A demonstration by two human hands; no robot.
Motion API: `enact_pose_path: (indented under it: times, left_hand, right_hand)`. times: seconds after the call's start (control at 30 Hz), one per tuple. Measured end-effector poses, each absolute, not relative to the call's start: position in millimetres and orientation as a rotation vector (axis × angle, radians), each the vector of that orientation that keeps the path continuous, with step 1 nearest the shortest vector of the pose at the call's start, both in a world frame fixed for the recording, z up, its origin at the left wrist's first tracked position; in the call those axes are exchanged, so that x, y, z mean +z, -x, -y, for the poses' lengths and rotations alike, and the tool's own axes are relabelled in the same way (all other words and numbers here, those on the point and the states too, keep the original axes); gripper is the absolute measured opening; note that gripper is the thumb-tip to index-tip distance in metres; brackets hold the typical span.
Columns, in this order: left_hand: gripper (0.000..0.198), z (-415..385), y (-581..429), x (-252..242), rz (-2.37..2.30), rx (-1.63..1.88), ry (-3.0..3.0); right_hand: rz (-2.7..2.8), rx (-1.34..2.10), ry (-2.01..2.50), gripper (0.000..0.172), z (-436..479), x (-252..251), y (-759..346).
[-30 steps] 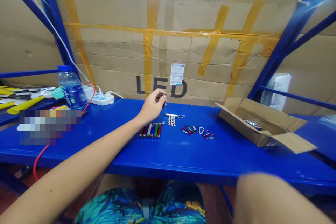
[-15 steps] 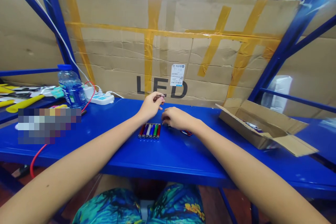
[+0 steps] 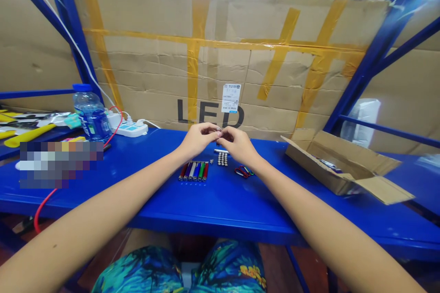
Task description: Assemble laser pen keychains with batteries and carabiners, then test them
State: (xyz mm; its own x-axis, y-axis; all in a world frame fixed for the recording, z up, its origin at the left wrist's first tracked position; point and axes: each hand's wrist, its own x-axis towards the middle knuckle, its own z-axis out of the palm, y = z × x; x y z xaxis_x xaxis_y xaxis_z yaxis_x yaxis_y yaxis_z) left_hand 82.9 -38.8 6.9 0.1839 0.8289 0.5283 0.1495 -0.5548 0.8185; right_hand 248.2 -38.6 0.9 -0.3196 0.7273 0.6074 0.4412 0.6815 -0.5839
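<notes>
My left hand (image 3: 199,139) and my right hand (image 3: 239,145) meet above the far part of the blue table, fingertips pinched together. Something small and dark sits between the fingertips, mostly hidden by them. Below the hands lies a block of small silver button cells (image 3: 222,160), with a thin silver rod (image 3: 221,151) just behind it. One small silver piece (image 3: 211,161) rests apart, to the left of the cells. Nearer me, several coloured metal tubes (image 3: 193,171) lie side by side in a row. To the right is a small bundle of red and green loops (image 3: 244,171).
An open cardboard box (image 3: 318,169) with small items inside stands at right. At left are a blue-capped bottle (image 3: 91,116), a white power strip (image 3: 132,129), a red cable (image 3: 46,203) and a blurred-out patch. A large cardboard sheet (image 3: 154,73) closes off the back.
My right hand has lifted from beside the button cells and moved up to my left fingertips. The cells and rod now show. My left hand has stayed nearly in place.
</notes>
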Motion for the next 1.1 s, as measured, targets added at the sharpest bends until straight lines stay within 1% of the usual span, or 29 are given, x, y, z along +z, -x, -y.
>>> enact_pose_path:
  times: [0.13,0.23,0.3,0.37,0.47,0.57,0.7,0.93,1.0,1.1]
  left_hand:
    - [0.021,38.8,-82.5,5.6,-0.932,1.349,-1.886]
    - [0.021,39.1,-78.3,6.5,-1.039,1.321,-2.074]
    - [0.019,40.6,-74.8,7.4,-1.127,1.158,-2.286]
    - [0.019,43.0,-72.0,7.9,-1.19,0.899,-2.476]
    - [0.018,47.0,-70.8,7.6,-1.289,0.603,-2.624]
    - [0.018,49.9,-72.5,7.4,-1.406,0.466,-2.663]
    - [0.016,50.3,-74.6,6.6,-1.453,0.385,-2.656]
    - [0.012,40.7,-73.1,-4.5,-1.449,0.526,-2.657]
    - [0.013,38.3,-72.6,-4.0,-1.41,0.704,-2.664]
    - [0.013,40.1,-73.3,4.0,-1.263,1.161,-2.472]
  right_hand:
    - [2.013,0.343,0.931,0.009,40.5,0.9,-249.4]
    - [2.029,0.282,0.983,0.007,41.6,3.1,-254.6]
    - [2.04,0.245,1.05,0.005,41.6,5.2,-261.1]
    - [2.068,0.253,1.099,0.004,40.9,6.9,-268.3]
    - [2.106,0.321,1.101,0.009,39.1,8.0,-275.7]
    - [2.121,0.358,1.104,0.013,37.9,7.4,-276.0]
    - [2.17,0.351,1.075,0.014,37.8,4.2,-272.7]
    - [2.209,0.363,1.037,0.015,38.2,1.7,-270.0]
    - [2.205,0.365,1.036,0.014,39.1,2.6,-269.5]
    - [2.192,0.373,1.028,0.013,40.7,3.8,-269.7]
